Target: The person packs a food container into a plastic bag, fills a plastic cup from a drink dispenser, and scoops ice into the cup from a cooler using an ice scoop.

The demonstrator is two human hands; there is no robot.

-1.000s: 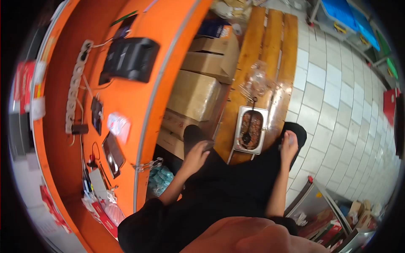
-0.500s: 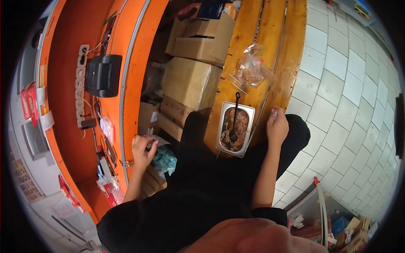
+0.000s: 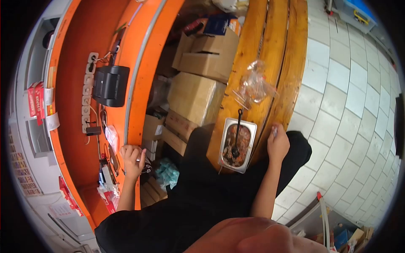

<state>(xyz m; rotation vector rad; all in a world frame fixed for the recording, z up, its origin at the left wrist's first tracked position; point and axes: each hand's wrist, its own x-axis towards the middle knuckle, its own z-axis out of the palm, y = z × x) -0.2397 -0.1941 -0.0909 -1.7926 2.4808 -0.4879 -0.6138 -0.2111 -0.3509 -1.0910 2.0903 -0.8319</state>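
Note:
My left hand (image 3: 133,162) is closed at the front edge of the orange counter (image 3: 134,114), fingers curled. A tiny pale spot shows at its fingers; I cannot tell what it is. Just beside the hand is a small dark object (image 3: 146,168). My right hand (image 3: 278,145) is closed over the bench edge by my knee, with a small whitish thing (image 3: 275,131) showing at its fingers, too small to name. Between my hands, a metal food pan (image 3: 253,134) stands on the wooden bench (image 3: 268,55), holding chopped food in liquid and a black ladle (image 3: 239,126).
Crumpled clear plastic bags (image 3: 255,86) lie on the bench beyond the pan. Cardboard boxes (image 3: 192,97) and a teal plastic bag (image 3: 167,173) are below the counter. A black printer-like device (image 3: 110,86) and a power strip (image 3: 87,92) are on the counter. Tiled floor (image 3: 333,109) lies right.
My left hand has moved left and slightly down, from over the gap to the counter edge. My right hand keeps its closed pose by the bench. The whole view has shifted downward.

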